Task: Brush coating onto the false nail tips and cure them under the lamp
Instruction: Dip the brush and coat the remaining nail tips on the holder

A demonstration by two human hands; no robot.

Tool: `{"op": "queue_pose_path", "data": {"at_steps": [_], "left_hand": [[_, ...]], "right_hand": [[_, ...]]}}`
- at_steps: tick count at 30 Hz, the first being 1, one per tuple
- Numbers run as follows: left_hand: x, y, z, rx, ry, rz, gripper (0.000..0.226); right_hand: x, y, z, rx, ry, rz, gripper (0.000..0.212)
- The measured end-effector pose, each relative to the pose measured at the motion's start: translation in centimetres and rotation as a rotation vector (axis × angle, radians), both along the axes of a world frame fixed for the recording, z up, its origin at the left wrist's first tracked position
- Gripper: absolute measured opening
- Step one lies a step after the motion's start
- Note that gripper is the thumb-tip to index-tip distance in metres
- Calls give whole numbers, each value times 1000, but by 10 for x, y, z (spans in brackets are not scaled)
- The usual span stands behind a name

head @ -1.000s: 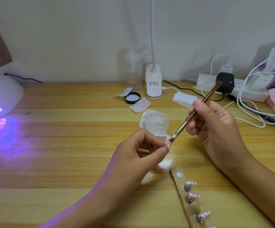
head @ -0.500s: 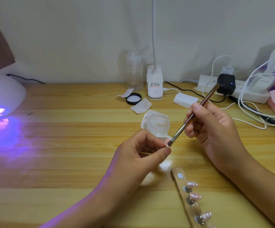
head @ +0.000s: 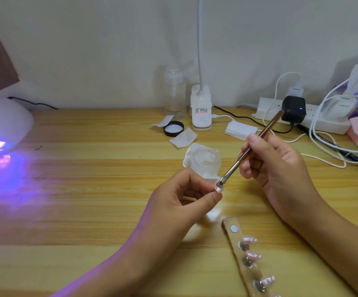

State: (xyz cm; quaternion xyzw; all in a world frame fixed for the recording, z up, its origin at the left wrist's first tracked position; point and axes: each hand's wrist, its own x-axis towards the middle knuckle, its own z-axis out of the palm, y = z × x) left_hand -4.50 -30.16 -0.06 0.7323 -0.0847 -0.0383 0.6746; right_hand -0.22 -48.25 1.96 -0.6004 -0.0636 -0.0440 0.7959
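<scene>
Brush (head: 232, 169) barely shifted, bristles stayed on nail tip (head: 218, 189) pinched by left hand (head: 173, 202); right hand (head: 281, 168) gripped handle slanting far-right; lit lamp (head: 4, 123) far left, nearer left hand.

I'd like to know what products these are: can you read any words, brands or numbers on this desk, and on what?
Nothing here can be read for certain.
Sticker on the desk lamp: red and dark print, too small to read.
White charger on the power strip: a grey word, too blurred to read.
Brush, nail tip, jar, bottle: no lettering shows.
</scene>
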Motion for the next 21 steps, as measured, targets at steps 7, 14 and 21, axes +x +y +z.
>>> {"op": "queue_pose_path", "data": {"at_steps": [7,14,21], "left_hand": [[0,-1,1,-12,11,7,12],[0,-1,1,-42,8,-6,11],[0,-2,1,-35,5,-1,11]], "right_hand": [[4,-5,-1,49,13,-47,19],[3,-1,-2,-8,26,-14,23],[2,-3,0,50,14,3,21]]}}
